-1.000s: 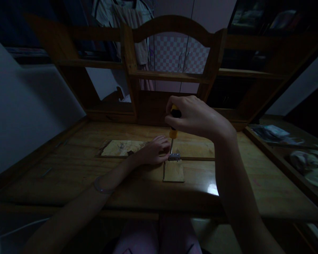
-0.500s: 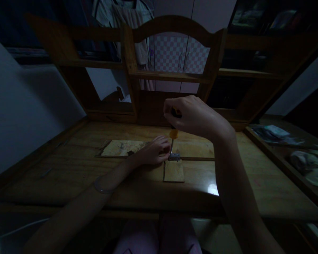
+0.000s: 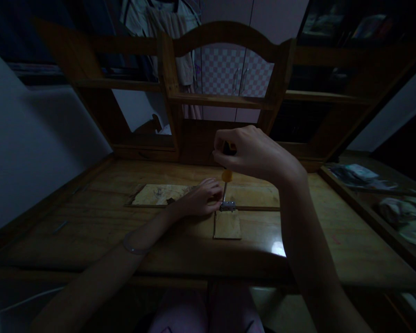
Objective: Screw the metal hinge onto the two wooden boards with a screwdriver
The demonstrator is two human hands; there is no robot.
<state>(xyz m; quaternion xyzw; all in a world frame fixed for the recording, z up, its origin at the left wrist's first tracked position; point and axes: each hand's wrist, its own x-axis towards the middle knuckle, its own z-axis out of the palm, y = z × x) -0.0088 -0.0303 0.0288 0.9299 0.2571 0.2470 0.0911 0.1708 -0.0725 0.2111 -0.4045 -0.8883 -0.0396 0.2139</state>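
Observation:
My right hand is wrapped round the yellow-and-black handle of a screwdriver, held nearly upright. Its metal shaft runs down to a small metal hinge, where the tip meets the hinge's left end. Beside the tip, my left hand rests with curled fingers close to the shaft; what they pinch, if anything, is hidden. The hinge lies across the joint between a long, thin wooden board and a short wooden piece in front of it. A clear bracelet circles my left wrist.
Everything lies on a glossy wooden desk. A wooden shelf unit rises along its back edge. A small grey strip lies at the left. On the right stands a side shelf with cloth and plastic-wrapped items.
Almost nothing differs. The fingers of my right hand have shifted very slightly on the screwdriver handle; the hinge, boards and left hand stay where they were.

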